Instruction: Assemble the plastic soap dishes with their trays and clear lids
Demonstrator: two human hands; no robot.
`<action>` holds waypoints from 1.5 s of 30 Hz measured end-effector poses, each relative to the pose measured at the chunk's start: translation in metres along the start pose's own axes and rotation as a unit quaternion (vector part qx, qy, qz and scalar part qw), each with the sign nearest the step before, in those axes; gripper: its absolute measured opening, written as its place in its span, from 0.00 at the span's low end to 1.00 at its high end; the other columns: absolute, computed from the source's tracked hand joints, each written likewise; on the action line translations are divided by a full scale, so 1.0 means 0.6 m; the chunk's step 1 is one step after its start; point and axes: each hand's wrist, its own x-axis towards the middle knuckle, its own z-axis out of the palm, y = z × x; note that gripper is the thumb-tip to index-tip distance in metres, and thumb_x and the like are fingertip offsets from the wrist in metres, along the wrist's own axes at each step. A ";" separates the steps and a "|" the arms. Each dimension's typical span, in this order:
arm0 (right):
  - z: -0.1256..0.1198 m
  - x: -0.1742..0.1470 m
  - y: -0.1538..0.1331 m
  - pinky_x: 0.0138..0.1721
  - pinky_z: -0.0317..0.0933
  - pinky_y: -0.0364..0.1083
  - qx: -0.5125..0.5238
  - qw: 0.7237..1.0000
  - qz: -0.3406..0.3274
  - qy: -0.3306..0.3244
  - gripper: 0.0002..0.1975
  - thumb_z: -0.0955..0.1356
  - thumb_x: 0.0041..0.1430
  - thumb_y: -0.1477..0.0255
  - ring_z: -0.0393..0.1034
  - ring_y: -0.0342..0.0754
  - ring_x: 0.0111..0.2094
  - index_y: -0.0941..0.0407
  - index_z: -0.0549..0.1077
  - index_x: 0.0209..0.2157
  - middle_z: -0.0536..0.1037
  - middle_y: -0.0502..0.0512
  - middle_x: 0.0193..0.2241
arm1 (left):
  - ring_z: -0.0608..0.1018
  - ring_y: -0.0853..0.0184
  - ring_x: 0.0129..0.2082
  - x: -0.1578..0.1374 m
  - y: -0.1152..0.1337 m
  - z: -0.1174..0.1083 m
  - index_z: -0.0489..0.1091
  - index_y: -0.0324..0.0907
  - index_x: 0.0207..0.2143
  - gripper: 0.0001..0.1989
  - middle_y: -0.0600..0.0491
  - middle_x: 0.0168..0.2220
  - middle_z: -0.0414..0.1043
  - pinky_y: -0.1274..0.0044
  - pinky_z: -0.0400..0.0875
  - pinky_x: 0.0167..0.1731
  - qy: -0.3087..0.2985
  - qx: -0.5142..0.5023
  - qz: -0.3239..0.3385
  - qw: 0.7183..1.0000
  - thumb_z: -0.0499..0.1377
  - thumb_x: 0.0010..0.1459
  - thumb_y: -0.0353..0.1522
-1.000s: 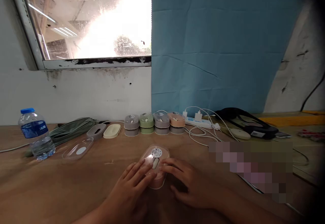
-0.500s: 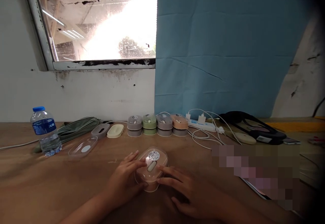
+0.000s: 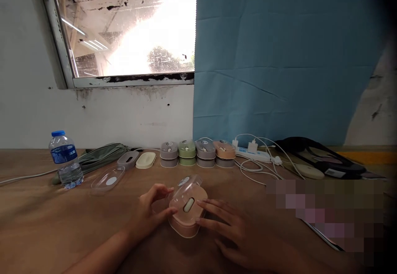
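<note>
In front of me on the table sits a peach oval plastic box [image 3: 186, 223] with a pale pill-shaped piece in the slot on its top. Its clear lid [image 3: 194, 181], with a round label, is tilted and partly off the top. My left hand [image 3: 156, 207] grips the lid's left side between thumb and fingers. On the box's right edge rest the outstretched fingertips of my right hand [image 3: 228, 226], its thumb apart from the box and its fingers not wrapped round anything.
Two-tier boxes [image 3: 186, 153] stand in a row at the back. To the left are another clear lid [image 3: 107, 181], a grey lid [image 3: 127, 160], a cream piece [image 3: 145, 160] and a water bottle [image 3: 65, 162]. Cables run from a power strip [image 3: 252, 155] at the right.
The clear lid has come up from the box top and now tilts, held by my left hand. My right fingertips have stayed on the box. The view has shifted slightly.
</note>
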 end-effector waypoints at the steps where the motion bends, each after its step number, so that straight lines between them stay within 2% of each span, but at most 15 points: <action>1: 0.001 0.000 0.002 0.56 0.51 0.54 0.002 1.000 0.001 0.002 0.32 0.62 0.51 0.79 0.49 0.54 0.60 0.48 0.56 0.58 0.52 0.52 0.61 | 0.74 0.65 0.44 0.001 -0.007 -0.002 0.57 0.45 0.41 0.14 0.50 0.45 0.70 0.72 0.70 0.45 0.013 -0.022 0.000 1.000 0.58 0.54 0.34; 4: 0.004 -0.001 0.007 0.57 0.50 0.55 0.016 1.000 0.014 -0.001 0.32 0.62 0.51 0.79 0.49 0.54 0.59 0.49 0.56 0.58 0.55 0.52 0.60 | 0.76 0.68 0.41 0.009 -0.029 -0.012 0.51 0.46 0.44 0.10 0.45 0.53 0.60 0.74 0.73 0.37 0.073 -0.032 0.022 0.997 0.48 0.61 0.33; 7: 0.005 -0.001 0.012 0.57 0.49 0.55 0.036 0.999 0.033 -0.012 0.31 0.62 0.52 0.79 0.51 0.53 0.59 0.50 0.57 0.58 0.60 0.52 0.58 | 0.76 0.70 0.36 0.018 -0.043 -0.034 0.51 0.47 0.46 0.11 0.43 0.59 0.51 0.74 0.71 0.34 0.114 0.056 0.050 0.991 0.46 0.61 0.31; 9: 0.005 0.000 0.015 0.57 0.50 0.55 0.054 0.997 0.043 -0.017 0.28 0.62 0.52 0.78 0.53 0.52 0.58 0.50 0.59 0.56 0.63 0.52 0.56 | 0.75 0.71 0.33 0.025 -0.044 -0.053 0.55 0.46 0.45 0.10 0.44 0.58 0.52 0.74 0.70 0.35 0.085 0.125 0.025 0.988 0.45 0.60 0.30; 10: 0.005 0.000 0.016 0.57 0.50 0.55 0.063 0.997 0.048 -0.018 0.27 0.62 0.53 0.77 0.53 0.52 0.58 0.50 0.60 0.56 0.64 0.52 0.56 | 0.74 0.71 0.31 0.028 -0.043 -0.062 0.58 0.45 0.44 0.10 0.45 0.55 0.57 0.74 0.69 0.35 0.058 0.149 -0.002 0.987 0.44 0.60 0.30; 12: 0.005 0.002 0.018 0.58 0.50 0.55 0.082 0.995 0.057 -0.013 0.26 0.63 0.53 0.77 0.54 0.52 0.57 0.50 0.62 0.55 0.64 0.53 0.55 | 0.73 0.71 0.27 0.032 -0.039 -0.079 0.63 0.42 0.40 0.10 0.48 0.44 0.68 0.74 0.69 0.33 0.004 0.167 -0.063 0.984 0.45 0.60 0.31; 14: 0.006 0.003 0.019 0.58 0.50 0.55 0.097 0.993 0.064 -0.008 0.26 0.63 0.53 0.77 0.55 0.52 0.57 0.50 0.62 0.54 0.65 0.53 0.55 | 0.72 0.70 0.27 0.034 -0.036 -0.090 0.65 0.40 0.37 0.10 0.51 0.33 0.70 0.76 0.69 0.32 -0.049 0.155 -0.096 0.982 0.48 0.58 0.35; 18: 0.005 0.005 0.018 0.57 0.52 0.54 0.108 0.992 0.072 -0.004 0.26 0.63 0.52 0.77 0.55 0.52 0.57 0.49 0.63 0.54 0.64 0.52 0.55 | 0.72 0.69 0.34 0.029 -0.034 -0.096 0.68 0.40 0.35 0.10 0.51 0.37 0.68 0.78 0.68 0.36 -0.136 0.137 -0.049 0.980 0.54 0.54 0.36; 21: 0.006 0.005 0.016 0.57 0.52 0.54 0.111 0.991 0.074 -0.001 0.25 0.63 0.53 0.78 0.55 0.52 0.57 0.50 0.63 0.54 0.65 0.53 0.55 | 0.71 0.71 0.31 0.028 -0.027 -0.096 0.70 0.40 0.34 0.10 0.51 0.37 0.68 0.80 0.67 0.33 -0.157 0.188 -0.016 0.969 0.52 0.56 0.34; 24: 0.012 0.003 0.016 0.56 0.53 0.54 0.122 0.990 0.075 0.011 0.25 0.62 0.53 0.77 0.55 0.52 0.57 0.50 0.63 0.54 0.65 0.54 0.54 | 0.71 0.69 0.32 0.032 -0.010 -0.107 0.72 0.42 0.33 0.10 0.51 0.35 0.70 0.79 0.66 0.34 -0.103 0.249 0.014 0.963 0.51 0.57 0.34; 28: 0.027 0.002 0.020 0.56 0.54 0.54 0.129 0.988 0.075 0.034 0.25 0.62 0.54 0.78 0.55 0.53 0.57 0.50 0.62 0.54 0.66 0.54 0.54 | 0.72 0.67 0.34 0.031 -0.003 -0.157 0.72 0.41 0.34 0.12 0.50 0.35 0.71 0.79 0.65 0.35 0.033 0.306 0.017 0.951 0.51 0.58 0.36; 31: 0.034 0.002 0.024 0.56 0.54 0.54 0.128 0.988 0.076 0.037 0.26 0.62 0.54 0.78 0.54 0.53 0.57 0.50 0.61 0.55 0.65 0.54 0.54 | 0.72 0.67 0.31 0.019 -0.028 -0.213 0.72 0.40 0.35 0.14 0.50 0.34 0.71 0.79 0.65 0.30 0.119 0.347 -0.016 0.930 0.52 0.57 0.39; 34: 0.034 0.001 0.024 0.56 0.54 0.54 0.119 0.989 0.081 0.028 0.27 0.62 0.54 0.78 0.54 0.53 0.57 0.49 0.60 0.56 0.65 0.54 0.54 | 0.70 0.69 0.25 0.001 -0.069 -0.257 0.74 0.39 0.34 0.17 0.51 0.32 0.72 0.79 0.63 0.26 0.162 0.374 -0.078 0.910 0.52 0.55 0.41; 39: 0.032 0.000 0.023 0.56 0.54 0.54 0.120 0.989 0.080 0.031 0.27 0.62 0.54 0.78 0.55 0.53 0.57 0.49 0.61 0.56 0.65 0.54 0.54 | 0.72 0.66 0.26 -0.024 -0.116 -0.279 0.75 0.40 0.31 0.17 0.50 0.31 0.75 0.77 0.64 0.27 0.127 0.386 -0.161 0.899 0.54 0.51 0.42; 45: 0.032 -0.001 0.024 0.56 0.55 0.55 0.119 0.989 0.086 0.023 0.26 0.62 0.55 0.77 0.54 0.53 0.57 0.48 0.60 0.56 0.65 0.54 0.54 | 0.74 0.60 0.35 -0.032 -0.126 -0.275 0.75 0.39 0.31 0.16 0.48 0.34 0.75 0.74 0.66 0.37 0.070 0.372 -0.166 0.911 0.54 0.50 0.41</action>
